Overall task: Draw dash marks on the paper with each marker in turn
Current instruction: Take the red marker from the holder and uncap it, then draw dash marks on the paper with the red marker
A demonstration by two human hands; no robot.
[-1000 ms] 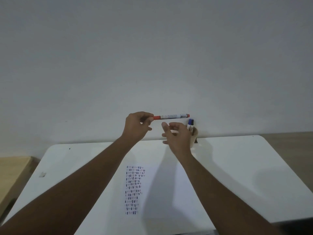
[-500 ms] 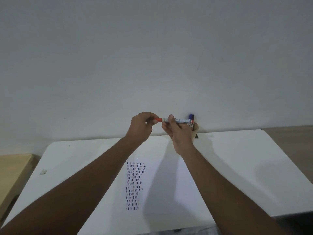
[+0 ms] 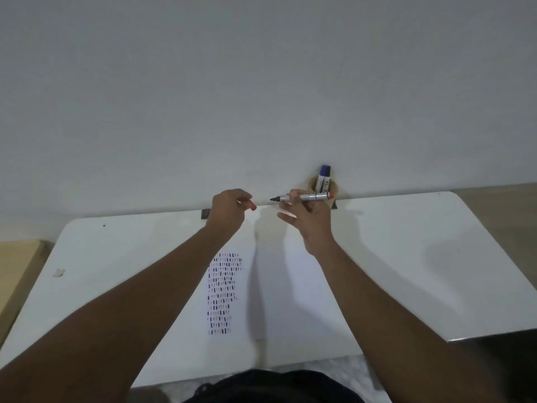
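Two hands: left hand [image 3: 228, 212] pinches cap [image 3: 252, 206], right hand [image 3: 311, 221] marker [image 3: 303, 197], above white table [image 3: 406, 257].

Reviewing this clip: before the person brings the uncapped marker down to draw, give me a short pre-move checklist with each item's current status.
1. Cap off: ok. The red cap is pinched in the left hand, apart from the marker.
2. Tip exposed: ok. The dark tip points left, toward the left hand.
3. Grip: ok. The right hand holds the barrel, though level, not yet in a writing pose.
4. Free space on paper: ok. Dash marks fill only a left column.
5. Other marker stowed: ok. A blue-capped marker stands in the cup.
6. Ink flow: cannot tell.
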